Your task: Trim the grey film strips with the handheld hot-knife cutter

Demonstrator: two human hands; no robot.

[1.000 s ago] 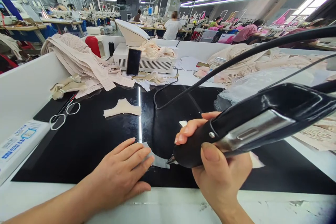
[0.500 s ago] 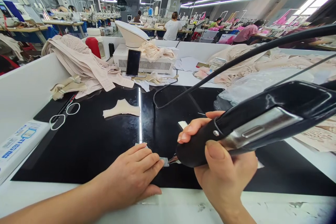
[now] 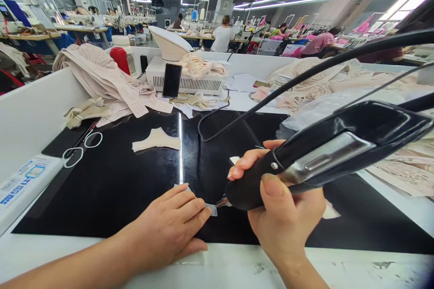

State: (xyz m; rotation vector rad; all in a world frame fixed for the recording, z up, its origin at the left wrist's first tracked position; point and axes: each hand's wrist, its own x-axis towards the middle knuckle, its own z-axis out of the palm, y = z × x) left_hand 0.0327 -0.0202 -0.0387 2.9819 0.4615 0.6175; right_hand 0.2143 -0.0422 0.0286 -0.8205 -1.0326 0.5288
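Note:
My left hand (image 3: pixel 172 221) lies flat, fingers stretched out, on a small greyish strip (image 3: pixel 212 210) on the black mat (image 3: pixel 111 194). The strip's end sticks out past the fingertips; the rest is hidden under the hand. In my right hand (image 3: pixel 288 216) is a black corded handheld tool (image 3: pixel 325 158) with a silver lever and a pointed metal tip. That tip is right at the strip's end; whether it touches I cannot tell. A beige cut fabric piece (image 3: pixel 156 141) lies farther back on the mat. Pale pieces show partly behind my right hand.
White-handled scissors (image 3: pixel 73 157) and a box (image 3: pixel 23 185) are at left. Beige fabric piles (image 3: pixel 101 76) stand behind, with a phone (image 3: pixel 172 80) propped against a white vented unit (image 3: pixel 200 83). The tool's black cable (image 3: pixel 271 99) arches overhead at right. People sit at machines beyond.
My right hand and the tool have shifted slightly left and tilted a little. More of the pale piece behind the right hand shows. My left hand stays nearly in place.

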